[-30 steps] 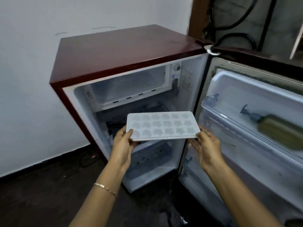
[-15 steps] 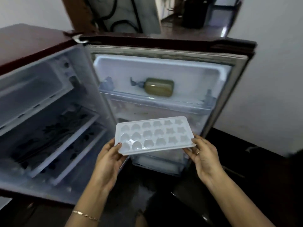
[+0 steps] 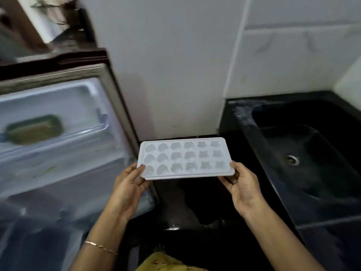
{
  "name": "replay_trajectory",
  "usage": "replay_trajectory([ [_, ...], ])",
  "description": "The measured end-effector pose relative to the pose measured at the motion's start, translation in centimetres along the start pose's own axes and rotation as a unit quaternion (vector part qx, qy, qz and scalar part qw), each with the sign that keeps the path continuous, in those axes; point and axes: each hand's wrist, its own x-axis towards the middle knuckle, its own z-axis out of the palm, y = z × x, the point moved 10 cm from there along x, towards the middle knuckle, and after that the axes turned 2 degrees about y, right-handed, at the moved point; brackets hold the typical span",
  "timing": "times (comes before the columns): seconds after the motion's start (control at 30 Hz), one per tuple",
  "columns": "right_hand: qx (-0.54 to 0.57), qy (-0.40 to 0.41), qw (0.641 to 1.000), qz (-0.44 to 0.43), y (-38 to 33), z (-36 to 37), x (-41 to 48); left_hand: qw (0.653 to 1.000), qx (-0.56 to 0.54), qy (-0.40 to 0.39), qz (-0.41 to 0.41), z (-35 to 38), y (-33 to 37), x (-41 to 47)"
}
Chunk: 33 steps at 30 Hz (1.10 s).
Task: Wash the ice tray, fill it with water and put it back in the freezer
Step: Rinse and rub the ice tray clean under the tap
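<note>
- Between the open fridge door (image 3: 109,90) and the black sink (image 3: 246,118), the ice tray (image 3: 185,158) is held up in the air. It is above the dark floor (image 3: 175,208) and is touched by nothing but the two hands.
- The left short end of the tray is gripped by the left hand (image 3: 129,190). The thumb is pressed on top of the rim and the other fingers are tucked under it, so the fingers are clamped on the tray.
- The right short end is gripped by the right hand (image 3: 244,190). Its fingers (image 3: 227,180) are curled under the edge, so they are clamped on the tray too.
- Both ends are most likely held so that the long, thin tray is kept flat and is not dropped.
- The little cups are turned up. Heart and star shapes can be made out in them. They look empty, but they are too pale for this to be told for sure.
- The fridge door is wide open, maybe because the tray is meant to be brought back soon. A green bottle (image 3: 33,129) is laid on its side in the door shelf, and it is blurred.
- The sink is set into the black tabletop (image 3: 273,95) on the right. Its drain (image 3: 292,159) can be seen at the bottom. No tap is seen.
- The washing is judged not yet begun, since the tray is beside the sink and not over it.
- The tray needs to be carried to the right, over the sink, and a tap has to be found.
</note>
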Motion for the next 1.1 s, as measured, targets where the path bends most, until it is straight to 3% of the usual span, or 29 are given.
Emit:
replay_trajectory([
  [0.23,0.083,0.156,0.983,-0.047,-4.2,-11.2,-0.3,0.982,0.067,-0.169,-0.057,14.5,-3.7,2.3],
  [0.47,0.134,0.273,0.946,-0.112,-7.4,-17.5,0.1,0.942,0.1,-0.29,-0.135,26.6,-8.1,5.1],
  [0.77,0.199,0.402,0.88,-0.156,-9.1,-20.5,1.1,0.89,0.137,-0.393,-0.185,38.1,-10.6,7.0],
  [1.1,0.207,0.453,0.853,-0.153,-10.6,-24.3,1.9,0.843,0.157,-0.447,-0.255,44.9,-15.1,5.9],
])
